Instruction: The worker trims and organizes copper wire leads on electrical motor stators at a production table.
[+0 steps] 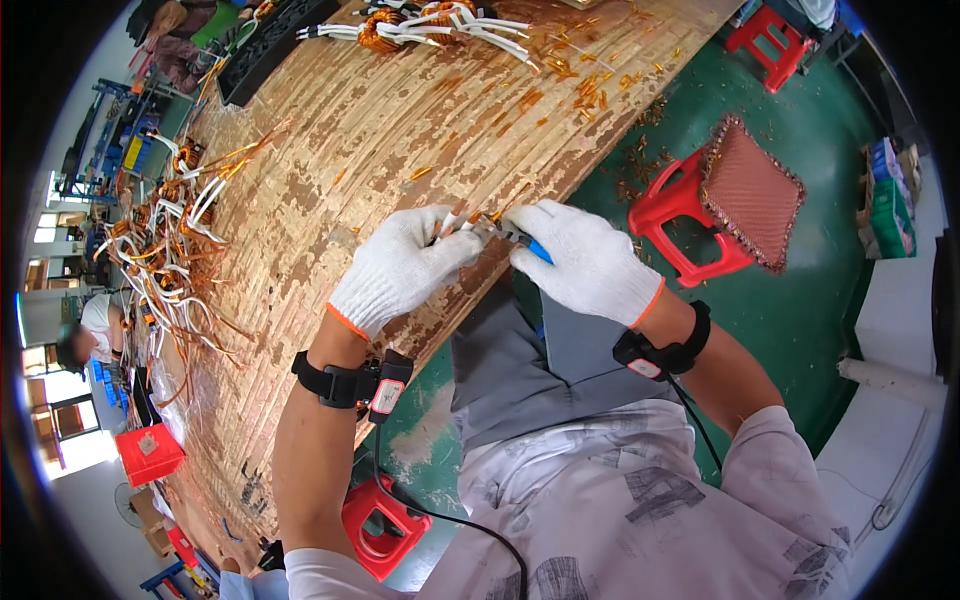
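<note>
Both of my hands wear white knit gloves with orange cuffs and meet over the table's right edge. My left hand (400, 268) is closed on white-sleeved wire leads (450, 222), whose ends poke out between the fingers. In my right hand (585, 262) is a pair of pliers with a blue handle (540, 250). Their metal jaws point left, at the wire by my left fingertips. The exact contact between jaws and wire is too small to make out, and the fingers hide most of whatever the leads belong to.
Copper-wound coils with white leads (165, 225) lie heaped on the worn wooden table (300, 200) at left. More coils (380, 32) and a black tray (262, 60) sit at the far end, beside scattered copper-coloured scraps (590, 95). A cushioned red stool (680, 215) stands right. Other people are further off.
</note>
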A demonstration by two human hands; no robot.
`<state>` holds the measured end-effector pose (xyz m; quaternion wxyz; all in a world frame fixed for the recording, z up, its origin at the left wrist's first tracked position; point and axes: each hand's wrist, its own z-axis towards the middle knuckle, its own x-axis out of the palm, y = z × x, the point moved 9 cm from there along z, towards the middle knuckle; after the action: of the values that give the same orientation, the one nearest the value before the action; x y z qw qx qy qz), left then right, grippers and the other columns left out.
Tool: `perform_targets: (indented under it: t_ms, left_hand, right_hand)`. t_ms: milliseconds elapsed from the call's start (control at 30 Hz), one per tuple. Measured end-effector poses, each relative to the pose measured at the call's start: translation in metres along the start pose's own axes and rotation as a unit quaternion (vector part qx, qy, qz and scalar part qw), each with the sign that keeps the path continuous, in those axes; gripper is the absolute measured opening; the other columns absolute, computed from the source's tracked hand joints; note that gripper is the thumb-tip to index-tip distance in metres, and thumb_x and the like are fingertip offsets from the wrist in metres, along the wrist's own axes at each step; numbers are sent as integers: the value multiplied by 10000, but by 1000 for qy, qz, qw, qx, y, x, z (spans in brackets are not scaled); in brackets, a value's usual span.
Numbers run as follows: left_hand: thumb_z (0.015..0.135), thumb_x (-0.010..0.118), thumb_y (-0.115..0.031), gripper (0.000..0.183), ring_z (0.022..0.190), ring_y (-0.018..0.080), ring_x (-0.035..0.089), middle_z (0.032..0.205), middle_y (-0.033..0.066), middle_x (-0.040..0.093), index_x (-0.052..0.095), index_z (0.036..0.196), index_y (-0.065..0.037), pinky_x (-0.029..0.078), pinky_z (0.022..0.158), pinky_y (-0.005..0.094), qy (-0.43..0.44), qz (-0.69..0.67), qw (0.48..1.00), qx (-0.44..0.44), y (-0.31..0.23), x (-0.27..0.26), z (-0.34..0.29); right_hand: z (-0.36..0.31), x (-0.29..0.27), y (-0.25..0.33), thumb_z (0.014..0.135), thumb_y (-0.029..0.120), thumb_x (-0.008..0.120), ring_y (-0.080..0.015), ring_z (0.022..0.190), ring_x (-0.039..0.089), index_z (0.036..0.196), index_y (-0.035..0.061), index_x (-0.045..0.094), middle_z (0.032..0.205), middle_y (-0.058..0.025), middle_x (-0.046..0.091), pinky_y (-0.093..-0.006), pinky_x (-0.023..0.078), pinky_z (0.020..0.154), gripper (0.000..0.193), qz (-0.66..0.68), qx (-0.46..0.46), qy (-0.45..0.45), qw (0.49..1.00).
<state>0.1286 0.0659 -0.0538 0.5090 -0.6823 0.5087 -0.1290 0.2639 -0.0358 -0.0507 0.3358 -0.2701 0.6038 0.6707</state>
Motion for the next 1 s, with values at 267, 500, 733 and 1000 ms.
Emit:
perform_targets:
  t_ms: [267,500,733,1000]
  left_hand:
    - [964,687,-215,191,650,49,508,731,-35,593,662,903,-35,435,597,255,4,76,997,-2,-4,6,-1]
    - [932,712,-246,224,651,54,492,710,-32,591,663,862,-39,433,607,261,-16,113,993,9,-4,7,0]
    - [862,802,-308,289,658,54,491,688,-25,586,676,852,-48,424,603,261,-56,120,991,18,-19,6,-12]
    - [824,854,-369,373,648,58,484,672,-20,573,686,853,-38,433,594,286,-177,160,970,42,-28,-25,-7]
  right_hand:
    - [3,-1,12,937,269,669,-340,979,674,1225,91,599,1056,-143,646,-448,545,839,346,-2,-20,-14,1000]
    - [8,-6,20,930,253,671,-351,950,674,1199,82,608,1015,-161,649,-469,539,839,325,-102,-8,18,995]
    - [-4,40,9,940,247,642,-350,948,669,1173,-30,615,1011,-208,680,-401,512,878,363,434,179,212,857]
    - [13,18,20,979,258,652,-337,872,648,1158,-8,597,923,-203,641,-419,522,820,325,304,109,-110,940]
